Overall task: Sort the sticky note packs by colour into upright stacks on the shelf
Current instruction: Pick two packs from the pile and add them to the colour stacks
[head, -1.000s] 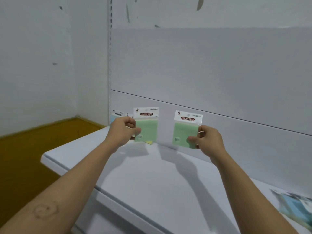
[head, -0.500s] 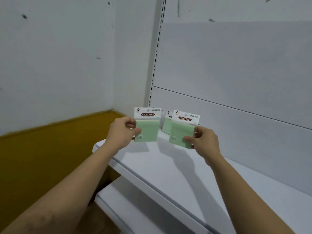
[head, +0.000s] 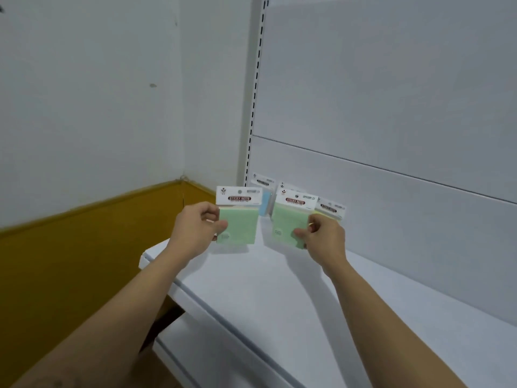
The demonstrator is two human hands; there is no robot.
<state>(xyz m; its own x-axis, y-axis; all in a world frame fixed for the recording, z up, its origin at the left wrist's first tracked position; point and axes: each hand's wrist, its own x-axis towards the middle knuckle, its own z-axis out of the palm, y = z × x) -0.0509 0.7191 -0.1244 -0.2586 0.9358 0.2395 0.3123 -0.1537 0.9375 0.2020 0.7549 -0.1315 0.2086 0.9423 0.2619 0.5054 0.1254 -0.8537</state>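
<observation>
Nearest the camera, a lower shelf board (head: 212, 357) juts out under the white shelf (head: 279, 289), and two bare forearms reach forward over both. Further in, the left hand (head: 195, 228) pinches the left edge of a green sticky note pack (head: 243, 226) between thumb and curled fingers, holding it upright with its white header card on top. The right hand (head: 326, 236) pinches the lower right part of a second green pack (head: 288, 224), upright and slightly tilted, near the first but not touching it. Whether either pack rests on the shelf cannot be told. Behind them, in the shelf's back left corner, more packs stand against the back panel (head: 391, 191): a blue pack (head: 265, 201) shows between the two held packs, and a yellow pack (head: 333, 210) stands just right of the right hand.
</observation>
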